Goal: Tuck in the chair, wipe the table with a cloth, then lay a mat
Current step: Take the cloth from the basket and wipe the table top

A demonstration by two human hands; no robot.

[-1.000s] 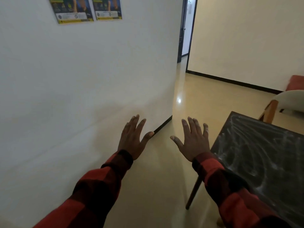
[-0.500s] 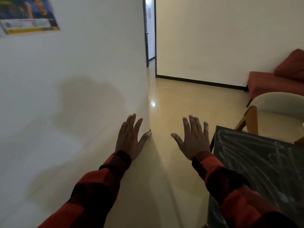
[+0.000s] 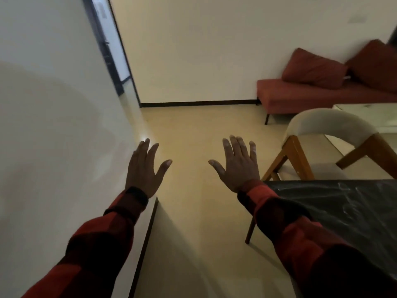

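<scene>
Table [image 3: 343,203]: dark glossy top, pale smears; wooden leg.
Chair [image 3: 326,134]: pale matt upholstered back and seat, wooden frame.
Sofa [image 3: 300,93], far right: red cloth, matt; cloth cushions.
Floor [image 3: 193,147]: beige, smooth, glossy.
Walls [image 3: 53,125]: smooth pale paint.
Sleeves [image 3: 300,244]: red-and-black checked cloth.

Table [image 3: 354,211] cut by right edge; doorway [image 3: 107,50] blurred.

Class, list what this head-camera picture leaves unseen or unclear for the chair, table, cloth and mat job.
- Table: head view, right and bottom edges cut it off; right sleeve covers a corner.
- Chair: seat front hidden behind the table.
- Cloth, mat: none in view.
- Doorway: blurred.
- Both hands are empty.
</scene>
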